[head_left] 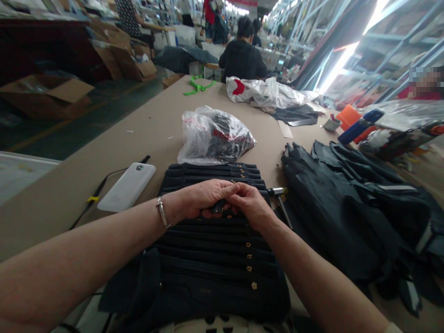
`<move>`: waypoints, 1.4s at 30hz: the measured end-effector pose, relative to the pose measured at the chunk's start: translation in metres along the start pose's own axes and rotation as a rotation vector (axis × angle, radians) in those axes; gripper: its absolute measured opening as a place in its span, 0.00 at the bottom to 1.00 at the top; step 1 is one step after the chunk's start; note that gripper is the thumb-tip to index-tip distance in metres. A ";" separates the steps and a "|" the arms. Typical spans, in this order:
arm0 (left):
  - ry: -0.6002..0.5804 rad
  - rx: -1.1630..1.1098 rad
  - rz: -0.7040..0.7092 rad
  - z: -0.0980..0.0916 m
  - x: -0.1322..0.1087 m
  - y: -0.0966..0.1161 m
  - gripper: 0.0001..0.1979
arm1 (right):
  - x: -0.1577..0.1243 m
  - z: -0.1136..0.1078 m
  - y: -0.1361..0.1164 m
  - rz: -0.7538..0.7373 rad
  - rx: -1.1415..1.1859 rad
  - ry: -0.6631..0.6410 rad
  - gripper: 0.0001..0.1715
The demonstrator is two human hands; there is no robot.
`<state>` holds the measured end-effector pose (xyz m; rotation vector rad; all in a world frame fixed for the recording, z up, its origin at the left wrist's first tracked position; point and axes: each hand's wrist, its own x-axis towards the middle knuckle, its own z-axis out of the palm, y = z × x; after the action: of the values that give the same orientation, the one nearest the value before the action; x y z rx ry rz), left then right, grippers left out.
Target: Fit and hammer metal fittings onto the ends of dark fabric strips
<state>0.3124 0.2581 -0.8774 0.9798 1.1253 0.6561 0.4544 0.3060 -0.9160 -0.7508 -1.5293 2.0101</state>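
My left hand (204,196) and my right hand (250,203) meet above a row of overlapping black zippered bags (215,289). The left fingers are curled round a small black piece (218,206), whose kind I cannot make out. Right thumb and fingers are pinched together against the left fingertips; whatever lies between them is hidden. Gold-coloured zip pulls (249,268) line the right side of the bags. Just beyond the bags lies a clear plastic bag (215,136) with dark contents.
A flat white device (127,187) with a black cord lies at left. Dark fabric pieces (347,208) are heaped at right, near a metal rod tool (277,191). Farther off are a green strap (198,87), plastic wrapping (270,92), cardboard boxes (45,95) and a seated person (243,58).
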 end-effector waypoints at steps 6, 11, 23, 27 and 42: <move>0.110 -0.012 -0.075 -0.007 -0.003 -0.005 0.17 | -0.001 -0.007 0.000 -0.013 -0.047 0.109 0.18; 0.201 0.094 -0.114 -0.006 -0.010 -0.010 0.14 | -0.010 -0.008 -0.005 -0.032 -0.198 0.119 0.11; 0.057 -0.041 -0.093 0.001 -0.021 -0.004 0.17 | -0.029 -0.003 -0.012 -0.153 -0.169 0.014 0.10; 0.182 0.114 -0.093 0.003 -0.022 -0.003 0.13 | -0.027 -0.008 -0.009 -0.316 -0.682 0.053 0.05; 0.247 0.844 -0.012 0.000 -0.014 -0.008 0.11 | -0.030 -0.018 -0.014 -0.143 -1.204 -0.100 0.07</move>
<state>0.3071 0.2426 -0.8787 1.6268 1.6799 0.2754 0.4891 0.3018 -0.9028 -0.8879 -2.7307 0.8534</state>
